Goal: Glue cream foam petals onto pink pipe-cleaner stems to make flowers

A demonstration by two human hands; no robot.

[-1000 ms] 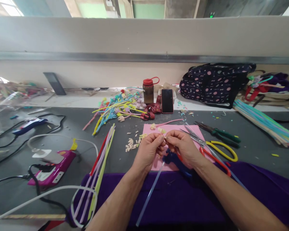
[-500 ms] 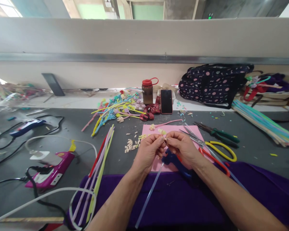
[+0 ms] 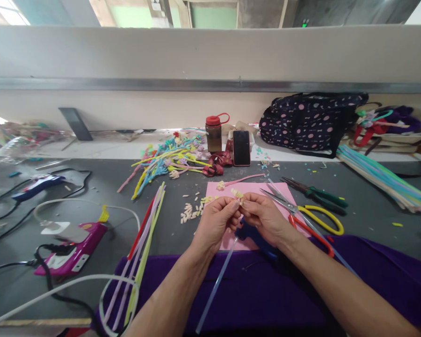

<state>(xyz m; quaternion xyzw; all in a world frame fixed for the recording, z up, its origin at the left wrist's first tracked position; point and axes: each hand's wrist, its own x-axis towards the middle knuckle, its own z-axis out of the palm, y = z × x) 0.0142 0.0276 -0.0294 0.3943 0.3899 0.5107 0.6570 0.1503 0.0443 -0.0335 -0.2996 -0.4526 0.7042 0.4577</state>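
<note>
My left hand (image 3: pixel 219 215) and my right hand (image 3: pixel 261 213) meet over a pink sheet (image 3: pixel 214 191), fingertips closed in a pinch. Between them is a small cream fuzzy piece (image 3: pixel 241 202), mostly covered by the fingers. Just beyond the fingertips shows a pale yellow tuft (image 3: pixel 236 193); I cannot tell whether it joins the held piece. Under my right hand lies a blue glue gun (image 3: pixel 261 241), partly hidden, with a clear glue stick (image 3: pixel 217 283) sticking out of its back. Short cream cut pieces (image 3: pixel 188 213) are scattered left of my left hand.
Scissors (image 3: pixel 317 220) with yellow and red handles and green-handled pliers (image 3: pixel 323 197) lie right. Pipe cleaners (image 3: pixel 147 243) rest at left, near a magenta power strip (image 3: pixel 73 252) with cables. Behind stand a bottle (image 3: pixel 214 135), a phone (image 3: pixel 241 149) and a bag (image 3: pixel 308 124).
My fingertips have shifted slightly around the small cream piece, and more of it shows between them. The whole view has moved a little; the other things lie as before.
</note>
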